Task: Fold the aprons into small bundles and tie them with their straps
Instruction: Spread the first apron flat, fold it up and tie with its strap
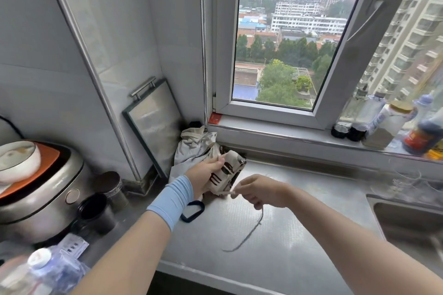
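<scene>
Gripping the apron bundle point(229, 170), L hand point(206, 175) had fingers curled round its near end. The bundle sat low over the counter point(299, 211), well left of the sink point(407, 220); can't tell if it touched. R hand point(261, 191) pinched the strap point(226, 192) just beside the bundle on the sink side, and the rest trailed slack onto the counter. Judged: cloth soft, light, prob springs open if released, so squeeze mid-roll. Strap thin, limp, slips easily, so pinch close to the bundle. A second apron point(196, 146) lay crumpled behind, farther from the sink.
</scene>
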Available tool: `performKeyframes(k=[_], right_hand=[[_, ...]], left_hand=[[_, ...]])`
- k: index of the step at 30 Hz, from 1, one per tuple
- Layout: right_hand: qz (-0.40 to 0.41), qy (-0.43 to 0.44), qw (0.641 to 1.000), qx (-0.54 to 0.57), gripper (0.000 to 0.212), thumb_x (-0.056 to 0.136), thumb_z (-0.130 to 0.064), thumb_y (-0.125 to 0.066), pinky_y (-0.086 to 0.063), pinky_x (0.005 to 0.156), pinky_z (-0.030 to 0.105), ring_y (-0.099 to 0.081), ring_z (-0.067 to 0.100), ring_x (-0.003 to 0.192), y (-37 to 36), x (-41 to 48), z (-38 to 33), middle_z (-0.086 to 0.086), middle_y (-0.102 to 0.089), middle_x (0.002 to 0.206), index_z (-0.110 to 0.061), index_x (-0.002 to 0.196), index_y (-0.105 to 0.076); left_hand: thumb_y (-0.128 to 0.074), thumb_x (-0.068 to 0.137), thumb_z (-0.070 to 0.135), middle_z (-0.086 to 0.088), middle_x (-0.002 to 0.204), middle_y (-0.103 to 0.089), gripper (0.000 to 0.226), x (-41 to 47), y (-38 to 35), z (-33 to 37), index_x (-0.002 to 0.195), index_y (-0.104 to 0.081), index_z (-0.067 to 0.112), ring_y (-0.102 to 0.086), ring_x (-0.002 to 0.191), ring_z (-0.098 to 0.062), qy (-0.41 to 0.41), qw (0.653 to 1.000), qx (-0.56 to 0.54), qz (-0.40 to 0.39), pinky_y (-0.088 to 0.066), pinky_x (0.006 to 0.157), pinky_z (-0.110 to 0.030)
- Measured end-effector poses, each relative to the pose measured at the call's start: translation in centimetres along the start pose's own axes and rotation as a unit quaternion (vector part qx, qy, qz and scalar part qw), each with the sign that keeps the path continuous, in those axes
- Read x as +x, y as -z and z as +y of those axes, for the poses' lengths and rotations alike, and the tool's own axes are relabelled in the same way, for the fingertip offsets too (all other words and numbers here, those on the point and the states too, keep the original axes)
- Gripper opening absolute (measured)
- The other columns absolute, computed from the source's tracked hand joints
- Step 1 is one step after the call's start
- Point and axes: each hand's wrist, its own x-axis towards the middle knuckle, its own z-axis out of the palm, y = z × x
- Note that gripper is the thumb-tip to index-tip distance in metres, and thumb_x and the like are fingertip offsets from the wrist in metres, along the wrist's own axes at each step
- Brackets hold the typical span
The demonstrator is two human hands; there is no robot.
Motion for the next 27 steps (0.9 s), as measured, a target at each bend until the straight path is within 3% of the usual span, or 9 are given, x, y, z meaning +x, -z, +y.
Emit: performKeyframes(k=[7, 9, 11, 13, 15, 18, 22, 25, 27], right_hand=[[-0.045, -0.144, 0.969, -0.196, 0.012, 0.091, -0.018, -0.062, -0.023, 0.051, 0.026, -0.025, 0.013, 0.053, 3.1, -0.7, -2.4, -0.003, -0.034, 0.061, -0.013, 0.086, -0.072], [-0.015, -0.157, 0.940, -0.303, 0.020, 0.093, -0.019, -0.056, -0.025, 0.049, 0.025, -0.026, 0.013, 0.051, 3.1, -0.7, -3.8, -0.002, -0.036, 0.062, -0.015, 0.078, -0.068], [0.017, -0.150, 0.916, -0.373, 0.022, 0.095, -0.022, -0.055, -0.027, 0.047, 0.025, -0.028, 0.015, 0.051, 3.2, 0.0, -4.7, -0.001, -0.040, 0.065, -0.016, 0.077, -0.066], [0.038, -0.141, 0.894, -0.424, 0.022, 0.096, -0.025, -0.055, -0.031, 0.050, 0.027, -0.036, 0.018, 0.057, 2.8, 0.5, -5.6, 0.005, -0.053, 0.073, -0.009, 0.090, -0.069], [0.072, -0.116, 0.859, -0.494, 0.028, 0.099, -0.019, -0.049, -0.043, 0.066, 0.033, -0.052, 0.025, 0.076, 2.6, 1.2, -5.9, 0.015, -0.067, 0.103, -0.005, 0.115, -0.067], [0.064, -0.051, 0.754, -0.651, 0.038, 0.103, -0.012, -0.038, -0.046, 0.095, 0.033, -0.058, 0.028, 0.114, 1.7, 1.1, -6.1, 0.007, -0.061, 0.129, -0.012, 0.136, -0.055], [0.060, -0.080, 0.738, -0.667, 0.038, 0.105, -0.022, -0.034, -0.048, 0.094, 0.037, -0.059, 0.032, 0.111, 0.6, 1.6, -5.9, 0.012, -0.063, 0.123, -0.005, 0.127, -0.061], [0.053, -0.123, 0.731, -0.669, 0.029, 0.101, -0.017, -0.045, -0.046, 0.075, 0.034, -0.057, 0.029, 0.087, -0.4, 1.7, -5.6, 0.005, -0.060, 0.085, 0.000, 0.113, -0.065], [0.071, -0.117, 0.718, -0.682, 0.020, 0.096, -0.013, -0.054, -0.042, 0.066, 0.032, -0.051, 0.025, 0.080, -1.4, 1.8, -6.2, 0.001, -0.051, 0.076, -0.002, 0.109, -0.065]], left_hand=[[-0.063, 0.089, 0.041, -0.015, 0.103, -0.071, 0.021, -0.8, -0.4, -1.7, 0.100, -0.073, 0.027, -0.067, 0.086, -0.030, 0.004, 0.985, 0.161, -0.060, -0.055, 0.078, -0.039], [-0.061, 0.088, 0.042, -0.012, 0.091, -0.071, 0.032, -0.7, -0.8, -2.6, 0.112, -0.071, 0.022, -0.066, 0.072, -0.025, -0.002, 0.971, 0.230, -0.058, -0.056, 0.061, -0.032], [-0.054, 0.096, 0.035, -0.002, 0.077, -0.064, 0.033, -0.6, -1.2, -3.7, 0.120, -0.067, 0.017, -0.058, 0.054, -0.013, -0.019, 0.956, 0.284, -0.065, -0.045, 0.045, -0.023], [-0.049, 0.098, 0.037, 0.007, 0.081, -0.059, 0.028, -0.6, -1.6, -4.4, 0.114, -0.068, 0.024, -0.057, 0.059, -0.011, -0.057, 0.943, 0.326, -0.046, -0.051, 0.051, -0.030], [-0.047, 0.098, 0.041, 0.012, 0.089, -0.056, 0.023, -0.1, -1.7, -5.0, 0.095, -0.068, 0.033, -0.055, 0.074, -0.011, -0.129, 0.914, 0.385, 0.001, -0.053, 0.077, -0.042], [-0.047, 0.097, 0.043, 0.013, 0.087, -0.052, 0.021, 0.3, -1.6, -6.3, 0.084, -0.063, 0.037, -0.056, 0.071, -0.011, -0.168, 0.903, 0.391, 0.053, -0.053, 0.073, -0.040], [-0.044, 0.096, 0.044, 0.007, 0.069, -0.049, 0.030, 0.8, -1.1, -8.3, 0.078, -0.060, 0.026, -0.057, 0.072, -0.021, -0.152, 0.900, 0.388, 0.126, -0.052, 0.072, -0.043], [-0.034, 0.097, 0.055, 0.005, 0.061, -0.054, 0.046, 0.9, -1.9, -7.9, 0.093, -0.067, 0.024, -0.062, 0.065, -0.020, -0.080, 0.896, 0.422, 0.112, -0.050, 0.064, -0.034], [-0.028, 0.096, 0.059, 0.004, 0.056, -0.059, 0.052, 0.9, -2.4, -7.6, 0.094, -0.066, 0.024, -0.068, 0.057, -0.019, -0.022, 0.903, 0.421, 0.077, -0.051, 0.055, -0.031]])
